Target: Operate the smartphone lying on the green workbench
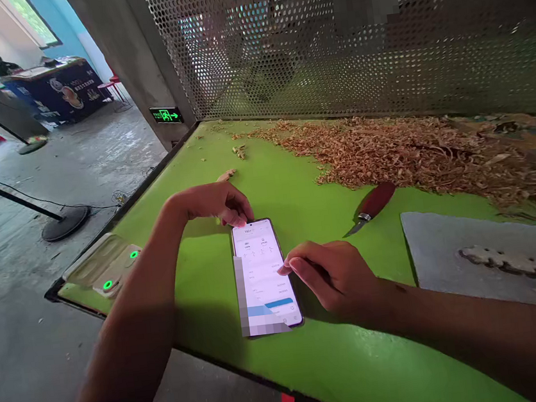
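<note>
A smartphone (263,279) with a lit white screen lies face up on the green tabletop (213,310). Bent at the wrist, my left hand (217,203) has its fingers curled round the phone's top edge, the thumb resting on it. My right hand (331,272) is beside the phone's right edge, closed, its index fingertip over the screen; I cannot tell whether it touches. No object shows in the right hand. To the right of the phone lies a carving knife (375,203) with a reddish wooden handle, its blade pointing toward the phone.
Wood shavings (388,148) are heaped along the perforated metal screen (280,51) at the back. A grey board (438,246) on the right bears a notched carved piece (512,263). A pale case (105,264) with two green lights sits at the left corner. A stand's round base (66,224) is on the floor.
</note>
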Available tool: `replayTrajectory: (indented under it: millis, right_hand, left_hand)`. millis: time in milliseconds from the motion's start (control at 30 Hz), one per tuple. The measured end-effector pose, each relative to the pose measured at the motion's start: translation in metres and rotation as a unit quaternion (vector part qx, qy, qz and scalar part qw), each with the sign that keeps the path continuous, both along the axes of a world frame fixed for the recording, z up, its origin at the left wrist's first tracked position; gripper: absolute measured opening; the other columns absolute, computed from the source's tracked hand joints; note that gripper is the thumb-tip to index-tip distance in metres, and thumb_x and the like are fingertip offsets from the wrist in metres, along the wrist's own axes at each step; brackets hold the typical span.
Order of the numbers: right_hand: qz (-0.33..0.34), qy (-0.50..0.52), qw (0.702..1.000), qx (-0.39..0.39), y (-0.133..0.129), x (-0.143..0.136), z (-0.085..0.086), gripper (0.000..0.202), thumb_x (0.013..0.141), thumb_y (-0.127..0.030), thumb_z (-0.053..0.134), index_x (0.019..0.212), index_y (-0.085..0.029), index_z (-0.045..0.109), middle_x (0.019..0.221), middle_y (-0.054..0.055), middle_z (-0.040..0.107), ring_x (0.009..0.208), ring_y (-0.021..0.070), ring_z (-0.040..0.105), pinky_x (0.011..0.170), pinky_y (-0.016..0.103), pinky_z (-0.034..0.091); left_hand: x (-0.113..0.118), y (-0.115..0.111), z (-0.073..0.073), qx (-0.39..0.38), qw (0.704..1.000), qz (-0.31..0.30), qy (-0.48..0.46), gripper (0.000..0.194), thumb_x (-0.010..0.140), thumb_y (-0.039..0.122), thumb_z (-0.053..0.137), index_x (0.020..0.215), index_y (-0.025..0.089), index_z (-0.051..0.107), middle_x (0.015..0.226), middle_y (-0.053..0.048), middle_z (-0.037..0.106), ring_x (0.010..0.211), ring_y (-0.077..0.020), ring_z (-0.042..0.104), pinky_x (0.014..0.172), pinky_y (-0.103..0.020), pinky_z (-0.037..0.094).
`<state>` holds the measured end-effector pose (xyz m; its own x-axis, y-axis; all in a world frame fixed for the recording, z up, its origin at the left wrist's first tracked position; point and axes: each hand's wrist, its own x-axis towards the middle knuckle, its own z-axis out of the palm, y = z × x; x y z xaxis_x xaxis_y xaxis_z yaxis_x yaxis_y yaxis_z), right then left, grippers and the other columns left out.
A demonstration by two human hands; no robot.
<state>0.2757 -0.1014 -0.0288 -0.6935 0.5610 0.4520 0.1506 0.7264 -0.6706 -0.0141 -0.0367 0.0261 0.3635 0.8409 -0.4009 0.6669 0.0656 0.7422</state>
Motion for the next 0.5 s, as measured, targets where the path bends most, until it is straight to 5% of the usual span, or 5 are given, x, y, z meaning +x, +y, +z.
replayTrajectory:
  millis: [133, 500]
  right_hand:
    - [-0.005, -0.001, 1.000, -0.003, 0.000, 0.000, 0.001, 0.033, 0.107, -0.031, 0.045, 0.090, -0.017, 0.069, 0.064, -0.001, 0.066, 0.049, 0.0083, 0.051, 0.053, 0.022, 0.034]
    - [-0.018, 0.007, 1.000, -0.009, -0.001, -0.002, -0.001, 0.031, 0.106, -0.030, 0.046, 0.090, -0.016, 0.069, 0.065, -0.001, 0.067, 0.050, 0.0081, 0.051, 0.052, 0.023, 0.034]
  left_hand:
    - [0.002, -0.001, 0.002, 0.007, 0.998, -0.043, 0.035, 0.021, 0.062, 0.025, 0.087, 0.082, 0.025, 0.083, 0.079, -0.002, 0.080, 0.073, -0.0183, 0.072, 0.068, -0.023, 0.050]
    - [0.015, -0.002, 0.003, 0.006, 0.998, -0.036, 0.043, 0.011, 0.067, 0.030, 0.087, 0.073, 0.023, 0.080, 0.072, -0.001, 0.075, 0.065, -0.0154, 0.064, 0.064, -0.024, 0.044]
